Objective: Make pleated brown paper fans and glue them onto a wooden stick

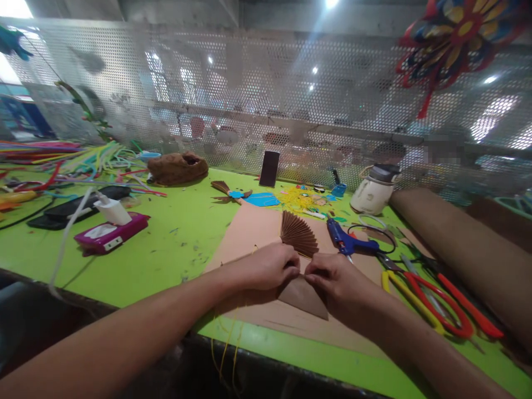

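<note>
A flat piece of brown paper (305, 299) with a curved lower edge lies under my two hands. My left hand (279, 267) pinches its upper edge from the left. From the right, my right hand (332, 274) pinches the same edge, its fingertips close to the left ones. Just beyond my hands rests a pleated brown paper fan (298, 235), spread open. All of this lies on a tan paper sheet (245, 233). A blue glue gun (351, 238) lies right of the fan.
Scissors with yellow handles (409, 296) and red-handled scissors (440, 305) lie at the right, near a brown roll (465, 266). A purple power strip (110, 233) sits left. Farther back are a white bottle (372, 191), a phone (269, 168) and yellow scraps (297, 199).
</note>
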### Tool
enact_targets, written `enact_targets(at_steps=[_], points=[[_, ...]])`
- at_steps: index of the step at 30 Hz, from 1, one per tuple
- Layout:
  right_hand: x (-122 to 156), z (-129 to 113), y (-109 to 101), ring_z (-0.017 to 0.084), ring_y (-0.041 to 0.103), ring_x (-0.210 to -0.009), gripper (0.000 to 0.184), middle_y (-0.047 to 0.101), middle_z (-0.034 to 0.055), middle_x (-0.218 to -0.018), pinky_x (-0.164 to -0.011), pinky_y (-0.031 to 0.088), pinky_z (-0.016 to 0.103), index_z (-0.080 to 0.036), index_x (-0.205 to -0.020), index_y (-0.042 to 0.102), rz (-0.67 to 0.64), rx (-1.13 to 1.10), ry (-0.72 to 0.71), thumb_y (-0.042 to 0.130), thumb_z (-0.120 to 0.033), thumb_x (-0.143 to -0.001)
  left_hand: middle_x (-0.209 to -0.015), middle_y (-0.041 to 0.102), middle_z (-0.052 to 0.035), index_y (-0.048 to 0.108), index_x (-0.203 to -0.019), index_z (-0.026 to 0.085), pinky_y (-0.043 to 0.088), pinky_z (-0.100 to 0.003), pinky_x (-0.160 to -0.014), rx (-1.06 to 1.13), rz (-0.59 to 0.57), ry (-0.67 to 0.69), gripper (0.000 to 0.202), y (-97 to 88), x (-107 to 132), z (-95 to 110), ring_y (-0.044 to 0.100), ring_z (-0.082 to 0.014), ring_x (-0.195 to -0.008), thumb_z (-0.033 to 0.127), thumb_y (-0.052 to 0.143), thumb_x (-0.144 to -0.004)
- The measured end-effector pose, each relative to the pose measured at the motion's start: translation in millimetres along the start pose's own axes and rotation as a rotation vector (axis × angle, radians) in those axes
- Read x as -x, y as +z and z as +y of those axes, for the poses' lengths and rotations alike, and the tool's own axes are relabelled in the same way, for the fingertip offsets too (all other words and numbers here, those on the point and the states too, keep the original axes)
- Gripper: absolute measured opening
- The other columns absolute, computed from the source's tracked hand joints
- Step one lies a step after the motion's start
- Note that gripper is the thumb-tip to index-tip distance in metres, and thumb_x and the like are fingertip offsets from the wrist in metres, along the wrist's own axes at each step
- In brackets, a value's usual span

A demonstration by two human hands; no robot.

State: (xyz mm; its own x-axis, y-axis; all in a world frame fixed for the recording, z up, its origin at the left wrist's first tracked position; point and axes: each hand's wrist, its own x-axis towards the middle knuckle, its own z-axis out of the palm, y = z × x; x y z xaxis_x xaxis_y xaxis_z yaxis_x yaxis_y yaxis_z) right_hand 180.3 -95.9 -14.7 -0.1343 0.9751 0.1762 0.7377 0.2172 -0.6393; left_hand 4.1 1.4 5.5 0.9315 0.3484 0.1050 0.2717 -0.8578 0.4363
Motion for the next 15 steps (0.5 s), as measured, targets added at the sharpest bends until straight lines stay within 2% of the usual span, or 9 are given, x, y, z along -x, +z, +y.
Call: enact_targets(at_steps=[7, 11, 15], points=[[-1.0, 3.7, 2.9, 0.015, 0.053, -0.071, 0.015, 0.06, 0.0031, -0.075, -0.062, 0.038, 0.027, -0.018, -0.073, 0.061, -0.01, 0.222, -0.101, 0.052, -0.017, -0.085, -0.083, 0.061, -0.0051, 0.067, -0.084, 0.017, 0.039, -0.026, -0.067, -0.11, 0.002, 0.074, 0.021, -0.8, 0.5, -0.8, 0.053, -0.0168, -0.077, 0.027, 0.048, -0.086], [1.2, -1.0, 4.8, 0.015, 0.05, -0.074, 0.017, 0.057, 0.0021, -0.078, -0.065, 0.036, 0.026, -0.018, -0.075, 0.056, 0.006, 0.234, -0.157, 0.046, -0.015, -0.089, -0.084, 0.061, -0.0038, 0.066, -0.083, 0.018, 0.039, -0.025, -0.069, -0.073, -0.021, 0.12, 0.017, 1.1, -1.3, -0.9, 0.053, -0.0153, -0.078, 0.025, 0.051, -0.086], [4.3, -8.0, 4.0, 0.014, 0.049, -0.075, 0.015, 0.056, 0.0015, -0.082, -0.065, 0.035, 0.026, -0.019, -0.078, 0.055, -0.006, 0.228, -0.187, 0.047, -0.011, -0.087, -0.083, 0.06, -0.0032, 0.064, -0.083, 0.017, 0.039, -0.024, -0.07, -0.064, 0.008, 0.142, 0.014, 4.8, -2.3, -2.0, 0.052, -0.0145, -0.077, 0.019, 0.05, -0.085]])
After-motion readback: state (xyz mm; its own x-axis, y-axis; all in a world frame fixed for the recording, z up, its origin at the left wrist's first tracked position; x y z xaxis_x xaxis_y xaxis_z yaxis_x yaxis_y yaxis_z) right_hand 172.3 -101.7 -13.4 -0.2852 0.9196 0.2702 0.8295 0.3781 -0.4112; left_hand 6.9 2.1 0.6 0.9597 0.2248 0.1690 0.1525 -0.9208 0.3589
